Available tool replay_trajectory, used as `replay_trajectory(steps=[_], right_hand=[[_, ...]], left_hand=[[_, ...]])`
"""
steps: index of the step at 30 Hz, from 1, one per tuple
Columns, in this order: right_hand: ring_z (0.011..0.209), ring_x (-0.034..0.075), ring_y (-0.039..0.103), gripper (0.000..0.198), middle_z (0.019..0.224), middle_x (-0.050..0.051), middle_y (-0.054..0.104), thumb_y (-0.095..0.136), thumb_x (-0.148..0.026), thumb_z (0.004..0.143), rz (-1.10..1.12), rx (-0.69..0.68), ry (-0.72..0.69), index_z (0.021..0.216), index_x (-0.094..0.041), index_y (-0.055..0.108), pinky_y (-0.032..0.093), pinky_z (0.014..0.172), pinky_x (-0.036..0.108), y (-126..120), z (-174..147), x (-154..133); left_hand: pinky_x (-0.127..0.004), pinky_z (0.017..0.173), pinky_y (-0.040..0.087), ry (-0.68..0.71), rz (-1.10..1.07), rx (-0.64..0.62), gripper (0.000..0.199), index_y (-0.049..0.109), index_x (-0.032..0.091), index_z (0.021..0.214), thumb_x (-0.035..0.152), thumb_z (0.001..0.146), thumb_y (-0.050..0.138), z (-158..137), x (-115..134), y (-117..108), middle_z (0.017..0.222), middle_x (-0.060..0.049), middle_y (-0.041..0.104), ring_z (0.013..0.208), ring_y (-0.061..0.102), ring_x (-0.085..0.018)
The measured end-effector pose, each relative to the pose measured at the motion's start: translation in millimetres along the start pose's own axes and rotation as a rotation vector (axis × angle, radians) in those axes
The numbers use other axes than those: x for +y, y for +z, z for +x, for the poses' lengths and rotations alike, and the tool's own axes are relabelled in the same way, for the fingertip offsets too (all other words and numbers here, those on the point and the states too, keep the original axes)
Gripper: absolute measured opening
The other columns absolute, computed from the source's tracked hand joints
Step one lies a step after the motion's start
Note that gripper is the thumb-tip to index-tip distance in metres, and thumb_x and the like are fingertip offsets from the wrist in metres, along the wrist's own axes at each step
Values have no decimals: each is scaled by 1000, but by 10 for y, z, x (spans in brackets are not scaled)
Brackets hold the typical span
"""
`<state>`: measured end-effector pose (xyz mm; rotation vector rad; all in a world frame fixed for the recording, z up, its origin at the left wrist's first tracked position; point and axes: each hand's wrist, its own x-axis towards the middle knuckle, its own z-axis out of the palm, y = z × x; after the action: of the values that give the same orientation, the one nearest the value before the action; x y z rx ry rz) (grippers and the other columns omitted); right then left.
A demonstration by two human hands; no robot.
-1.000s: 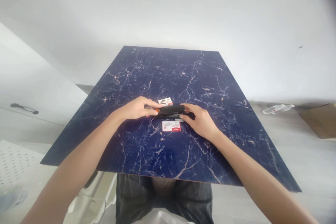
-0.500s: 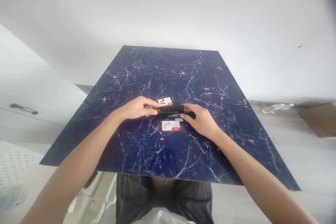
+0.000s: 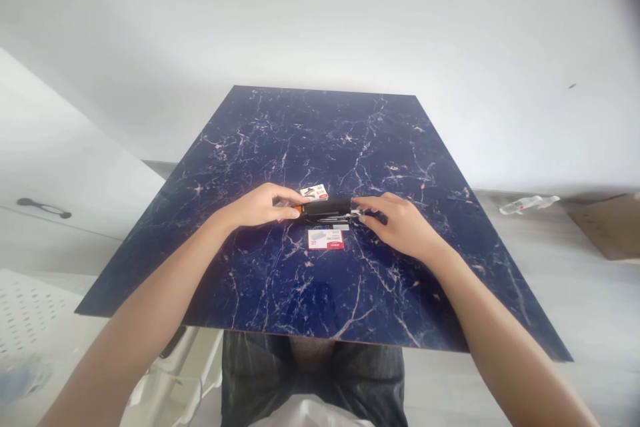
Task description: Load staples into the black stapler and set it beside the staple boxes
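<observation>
A black stapler (image 3: 327, 207) with an orange part at its left end lies lengthwise between my hands over the table. My left hand (image 3: 257, 205) pinches that left end between thumb and fingers. At the other end, my right hand (image 3: 395, 219) has its thumb and forefinger at a silver metal piece (image 3: 355, 213) that sticks out of the stapler. Just in front lies a flat white-and-red box (image 3: 326, 239) with print on it. Behind the stapler a small white box (image 3: 315, 193) with a picture is partly covered. A small pale piece (image 3: 341, 227) lies under the stapler's near edge.
The dark blue marbled table (image 3: 320, 140) reaches back to a white wall. On the floor to the right are a clear plastic bottle (image 3: 529, 205) and a cardboard box (image 3: 607, 227). A white perforated stool or basket (image 3: 30, 313) stands at the lower left.
My right hand has shifted a little to the right, and the silver metal piece now shows at the stapler's right end. My left hand stays where it was.
</observation>
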<state>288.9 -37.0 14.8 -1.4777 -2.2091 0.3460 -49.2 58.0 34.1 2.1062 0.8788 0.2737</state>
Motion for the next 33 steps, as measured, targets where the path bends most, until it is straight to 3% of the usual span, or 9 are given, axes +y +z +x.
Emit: replay_trajectory(steps=[5, 9, 11, 18, 23, 28, 33], right_hand=[[101, 30, 71, 29, 112, 6, 80, 58, -24, 98, -59, -19, -38, 119, -27, 77, 59, 94, 52, -98, -41, 51], [108, 32, 68, 26, 114, 9, 78, 61, -25, 97, -81, 97, -112, 118, -24, 77, 57, 97, 53, -122, -68, -46], [102, 30, 68, 22, 107, 10, 77, 61, -26, 98, -67, 132, -167, 111, -23, 78, 58, 92, 49, -101, -78, -139], [79, 24, 75, 36, 103, 5, 82, 51, -17, 99, -162, -149, -179, 124, -25, 76, 56, 67, 36, 85, -115, -341], [81, 23, 75, 26, 98, 4, 81, 56, -20, 97, -209, -106, -150, 105, -26, 80, 55, 66, 34, 76, -124, -297], [96, 24, 76, 24, 108, 3, 80, 57, -20, 100, -162, -120, -213, 106, -27, 79, 58, 77, 35, 64, -115, -266], [84, 22, 77, 18, 100, 2, 81, 62, -19, 97, -85, -71, -194, 99, -26, 79, 60, 74, 35, 0, -111, -235]], left_hand=[[-38, 93, 56, -4, 13, 3, 37, 75, 33, 131, 39, 95, 70, -8, 40, -5, 129, -5, 76, 111, 73, -25], [-36, 89, 56, -6, 18, 4, 37, 76, 30, 131, 39, 95, 70, -11, 61, -3, 124, -7, 78, 101, 73, -24], [-36, 87, 56, 4, 21, 8, 37, 76, 29, 130, 39, 95, 70, -6, 55, 0, 122, -7, 78, 99, 73, -23], [-36, 90, 55, 17, 9, 24, 36, 76, 28, 128, 37, 93, 71, 12, 23, 18, 125, -5, 77, 108, 72, -24], [-38, 92, 55, 17, 9, 14, 35, 76, 29, 127, 38, 94, 70, 8, 28, 18, 126, -5, 77, 108, 72, -25], [-39, 93, 54, 19, 12, 20, 35, 76, 28, 127, 37, 94, 70, 6, 47, 15, 126, -5, 77, 109, 71, -25], [-38, 89, 53, -4, -1, 4, 35, 76, 27, 127, 38, 94, 70, 2, 83, 14, 123, -6, 77, 104, 71, -25]])
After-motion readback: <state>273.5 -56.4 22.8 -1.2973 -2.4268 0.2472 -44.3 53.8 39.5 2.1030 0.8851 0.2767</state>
